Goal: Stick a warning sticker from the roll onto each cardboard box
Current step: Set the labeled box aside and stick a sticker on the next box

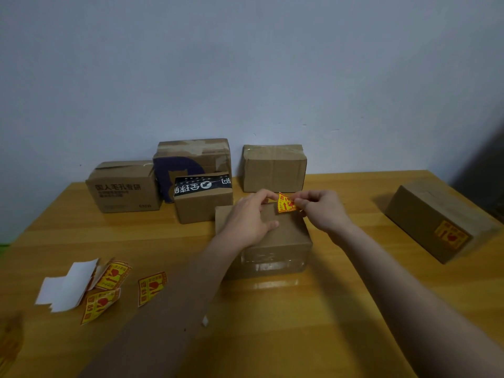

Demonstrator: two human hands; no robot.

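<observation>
A yellow and red warning sticker (285,203) hangs over the far edge of a plain cardboard box (275,246) in the middle of the table. My right hand (321,211) pinches the sticker's right edge, and my left hand (251,216) holds its left corner while the palm rests on the box top. Loose stickers (109,285) and white backing paper (68,285) lie at the front left. A box at the right (433,219) carries a sticker (451,236) on its side.
Several more cardboard boxes stand along the back by the wall: a printed one (124,186), a tall taped one (193,159), a small one with black tape (203,199) and a plain one (272,169). The wooden table (300,323) spreads in front.
</observation>
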